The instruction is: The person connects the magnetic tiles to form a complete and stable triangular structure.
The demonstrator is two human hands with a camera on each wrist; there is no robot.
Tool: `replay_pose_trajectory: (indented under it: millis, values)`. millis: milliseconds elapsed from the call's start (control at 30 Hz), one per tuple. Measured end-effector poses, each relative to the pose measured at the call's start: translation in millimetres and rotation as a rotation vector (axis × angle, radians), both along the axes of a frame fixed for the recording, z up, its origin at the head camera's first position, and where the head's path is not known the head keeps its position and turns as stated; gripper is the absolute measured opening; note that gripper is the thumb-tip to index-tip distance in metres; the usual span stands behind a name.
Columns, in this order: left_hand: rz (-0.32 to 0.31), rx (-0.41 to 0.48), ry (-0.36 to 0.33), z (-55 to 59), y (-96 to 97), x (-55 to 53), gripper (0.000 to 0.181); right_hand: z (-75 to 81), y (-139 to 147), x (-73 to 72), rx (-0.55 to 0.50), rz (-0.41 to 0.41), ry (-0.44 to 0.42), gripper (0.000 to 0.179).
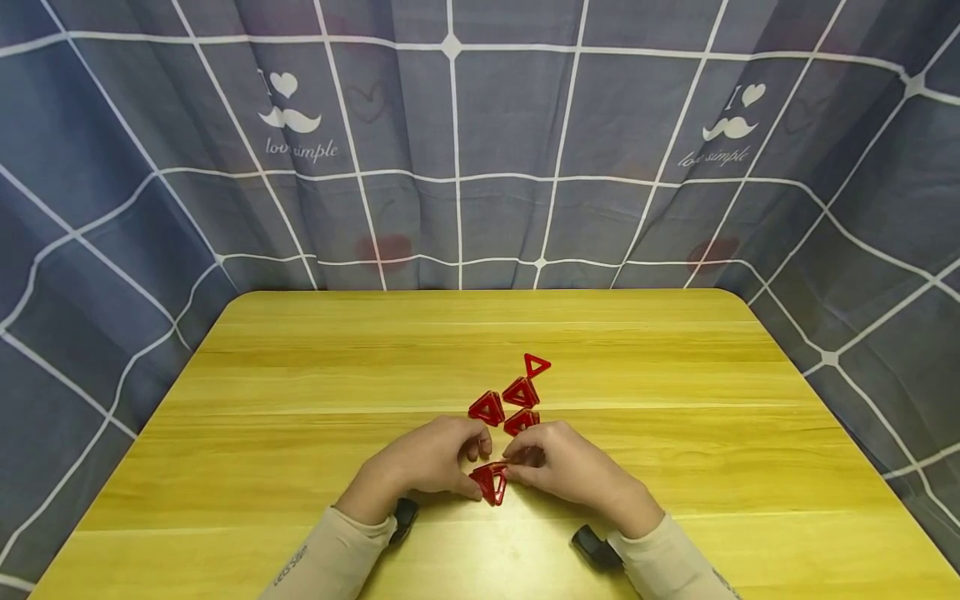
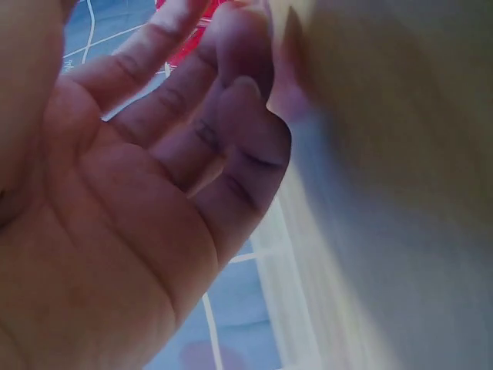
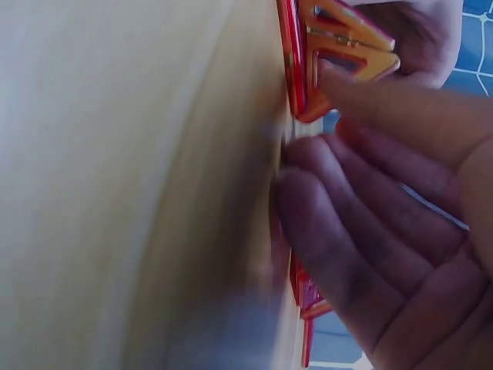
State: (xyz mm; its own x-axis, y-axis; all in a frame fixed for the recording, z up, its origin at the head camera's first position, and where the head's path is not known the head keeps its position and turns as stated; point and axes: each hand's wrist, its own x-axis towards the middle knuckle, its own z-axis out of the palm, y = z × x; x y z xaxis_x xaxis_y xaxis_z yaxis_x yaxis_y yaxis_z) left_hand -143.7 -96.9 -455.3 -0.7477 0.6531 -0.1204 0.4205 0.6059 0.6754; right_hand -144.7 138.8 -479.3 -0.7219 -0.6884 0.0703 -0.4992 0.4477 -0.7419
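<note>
Low over the near part of the table, both hands work on red triangular magnetic tiles (image 1: pixel 486 482) joined at angles to one another. My left hand (image 1: pixel 435 454) holds their left side, its thumb against a tile and its other fingers bent behind. From the right, my right hand (image 1: pixel 566 467) pinches a tile edge between thumb and forefinger. In the right wrist view the thumb lies on the face of one open-centred tile (image 3: pixel 358 69), beside another that meets it along an edge. In the left wrist view only a bit of red tile (image 2: pixel 189 50) shows past the fingers.
Just beyond the hands stand three small red pyramids (image 1: pixel 487 407) of the same tiles, the nearest partly covered by the right hand. A single red triangle (image 1: pixel 536 365) lies flat behind them. The wooden table (image 1: pixel 300 358) ends at a grey checked curtain (image 1: pixel 495 217).
</note>
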Motion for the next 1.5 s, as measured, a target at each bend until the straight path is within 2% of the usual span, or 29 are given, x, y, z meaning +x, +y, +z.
replay_pose_trajectory:
  millis: [200, 367, 467, 667, 800, 1167, 1500]
  values:
    - [-0.032, 0.050, -0.057, -5.1, -0.9, -1.0, 0.047, 5.5, 6.5, -2.0, -0.032, 0.013, -0.095, 0.017]
    - [-0.065, 0.053, -0.053, -7.5, -0.4, -0.9, 0.049, 14.2, 20.5, -7.8, -0.062, -0.049, -0.133, 0.018]
    - [-0.079, 0.047, -0.073, -7.5, -0.2, -0.5, 0.052, 17.4, 30.5, -13.8, -0.077, -0.135, -0.095, 0.020]
    - [-0.086, 0.044, -0.106, -7.6, 1.8, -0.6, 0.046, 15.8, 44.6, -33.5, -0.036, -0.379, 0.054, 0.029]
    - [-0.073, 0.052, -0.117, -7.8, 1.7, -1.0, 0.043, 14.1, 49.1, -51.3, -0.009, -0.461, 0.083, 0.036]
    - [-0.061, 0.048, -0.142, -8.8, -0.2, -1.2, 0.042, 12.0, 43.0, -94.9, 0.087, -0.466, 0.006, 0.050]
    - [-0.060, 0.041, -0.136, -11.0, 0.5, -2.6, 0.041, 6.2, 24.2, -112.4, 0.154, -0.496, 0.020, 0.052]
